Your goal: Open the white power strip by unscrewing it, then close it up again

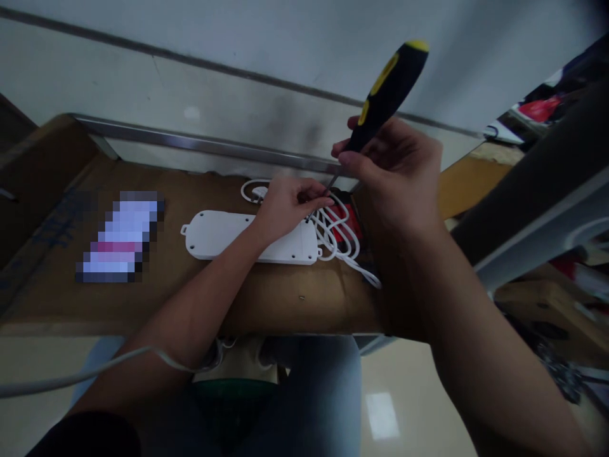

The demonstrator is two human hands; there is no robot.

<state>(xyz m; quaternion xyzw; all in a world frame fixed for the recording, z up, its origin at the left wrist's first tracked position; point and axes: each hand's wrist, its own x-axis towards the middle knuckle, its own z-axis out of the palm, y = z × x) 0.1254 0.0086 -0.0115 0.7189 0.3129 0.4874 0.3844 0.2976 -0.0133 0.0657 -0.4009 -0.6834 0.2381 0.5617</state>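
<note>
nearby, white cable loops (333,228) lie beside the white power strip (219,235).

Tip of the screwdriver (390,82) hidden behind the left hand's fingers (311,203); pixelated object (121,238) too blurred to name.

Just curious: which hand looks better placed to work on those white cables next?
Probably the right hand: it grips the black-and-yellow screwdriver, tip pointing at the cables, while the left hand shows no tool.

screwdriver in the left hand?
No, the screwdriver is gripped in the right hand, while the left hand is down by the power strip.
</note>
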